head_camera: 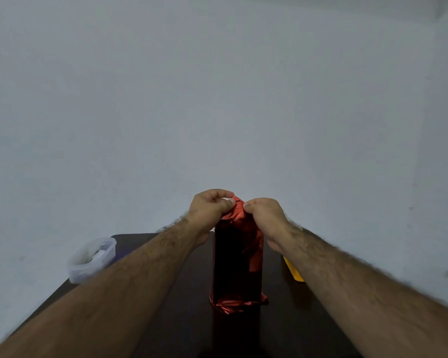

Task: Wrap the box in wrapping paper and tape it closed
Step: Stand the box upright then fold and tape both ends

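The box (237,264), sheathed in shiny red wrapping paper (234,215), stands upright near the middle of the dark table (282,319). At its top, the left hand (208,209) and right hand (265,215) pinch the gathered paper. A clear plastic container (91,259) sits at the table's far left corner; a yellow object (294,271) lies near the right edge.

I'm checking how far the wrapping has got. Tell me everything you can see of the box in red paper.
The box in red paper stands upright on the dark table, tall and narrow, covered in shiny, foil-like red wrapping that looks dark in shadow. At its base the paper is bunched and crumpled. At the top the loose paper is gathered to a peak, pinched by the left hand and the right hand from either side. No tape is visible on it.
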{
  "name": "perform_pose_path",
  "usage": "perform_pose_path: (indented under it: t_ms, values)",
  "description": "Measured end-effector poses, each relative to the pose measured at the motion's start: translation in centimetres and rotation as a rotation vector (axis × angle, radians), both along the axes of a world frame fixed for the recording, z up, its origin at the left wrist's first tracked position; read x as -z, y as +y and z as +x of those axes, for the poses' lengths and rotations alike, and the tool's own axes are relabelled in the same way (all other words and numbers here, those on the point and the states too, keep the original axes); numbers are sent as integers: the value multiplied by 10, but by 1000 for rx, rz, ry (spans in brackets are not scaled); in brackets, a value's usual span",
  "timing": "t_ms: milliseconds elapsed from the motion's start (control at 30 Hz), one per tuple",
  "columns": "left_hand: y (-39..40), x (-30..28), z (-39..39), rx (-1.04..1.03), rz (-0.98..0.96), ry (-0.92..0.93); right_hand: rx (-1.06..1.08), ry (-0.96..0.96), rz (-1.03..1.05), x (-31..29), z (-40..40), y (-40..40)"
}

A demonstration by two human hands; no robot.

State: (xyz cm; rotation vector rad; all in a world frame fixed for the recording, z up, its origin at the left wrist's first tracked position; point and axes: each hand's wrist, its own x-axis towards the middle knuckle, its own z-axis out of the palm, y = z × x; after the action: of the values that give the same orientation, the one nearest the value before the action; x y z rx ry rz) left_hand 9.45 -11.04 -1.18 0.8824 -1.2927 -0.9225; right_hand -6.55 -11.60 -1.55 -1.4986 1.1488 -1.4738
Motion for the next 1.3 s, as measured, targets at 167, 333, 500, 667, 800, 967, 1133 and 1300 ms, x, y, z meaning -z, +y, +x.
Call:
perform_pose_path:
  t_ms: [167, 333, 500, 667, 800, 967, 1133, 1300]
  values:
    - [-4, -3, 0, -21, 22, -18, -13, 30, -29, -5, -1, -4]
    - [-8, -3, -4, -50, 32, -36, -12, 37, 2, -5, -2, -10]
    - [-9, 1, -6, -63, 40, 29, -19, 70, 22, -3, -6, -9]
    - [-13, 4, -9, -66, 4, -13, 51, 60, 55, -8, -4, -11]
    - [-16, 7, -7, -52, -3, -70, 60, 98, 61, -14, -11, -10]
    - [-20, 9, -3, -26, -15, -85, -6, 105, 102, -19, -15, -4]
    - [-17, 10, -6, 15, -22, -104, 22, 93, 174, -24, -16, -8]
    - [-22, 11, -4, 4, -7, -118, 15, 115, 256, -20, -18, -13]
